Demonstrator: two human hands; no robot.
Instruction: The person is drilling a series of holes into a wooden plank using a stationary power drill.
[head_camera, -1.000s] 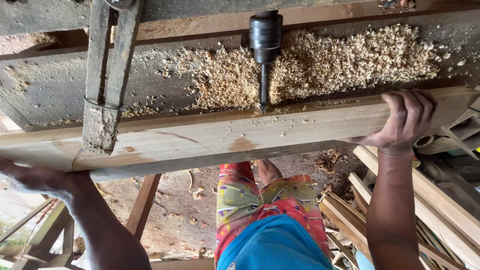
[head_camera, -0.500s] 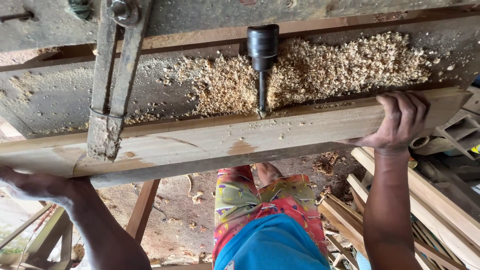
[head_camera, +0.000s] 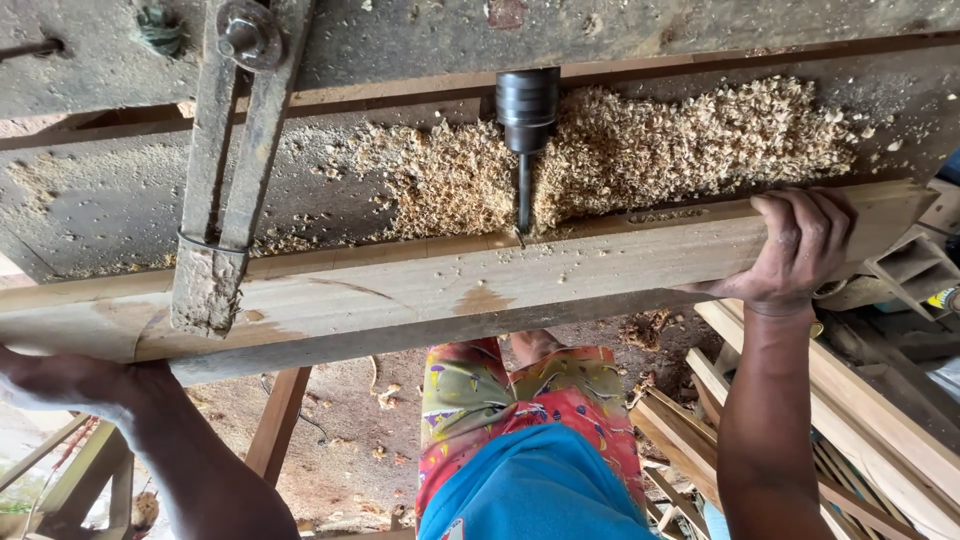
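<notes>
Long wooden beam (head_camera: 420, 290) laid across the frame from 9 o'clock to 3 o'clock, resting on the grey machine table (head_camera: 90, 220), right end slightly higher in the view. Drill bit (head_camera: 523, 205) with black chuck (head_camera: 527, 105) at 12 o'clock of the beam's middle, tip touching the beam's far edge. Heap of wood shavings (head_camera: 650, 150) spread on the table behind the beam, on both sides of the bit, thicker toward 2 o'clock. Short slot visible in the beam's far edge just right of the bit.

Right hand (head_camera: 795, 250) at 3 o'clock, clamped over the beam near its right end: fingers (head_camera: 800, 215) curled together over the far edge, thumb hidden underneath. Left hand (head_camera: 60, 380) at 8 o'clock, at the beam's near edge by its left end; fingers cut off by the frame edge, so cannot tell whether spread or closed, or whether gripping.

Worn wooden lever (head_camera: 225, 200) with metal bolt (head_camera: 245, 35) hanging from 11 o'clock, lower end lying on top of the beam. Stacked timber (head_camera: 880, 420) at 4 o'clock below the table. Dirt floor (head_camera: 340, 440) at 6 o'clock.
</notes>
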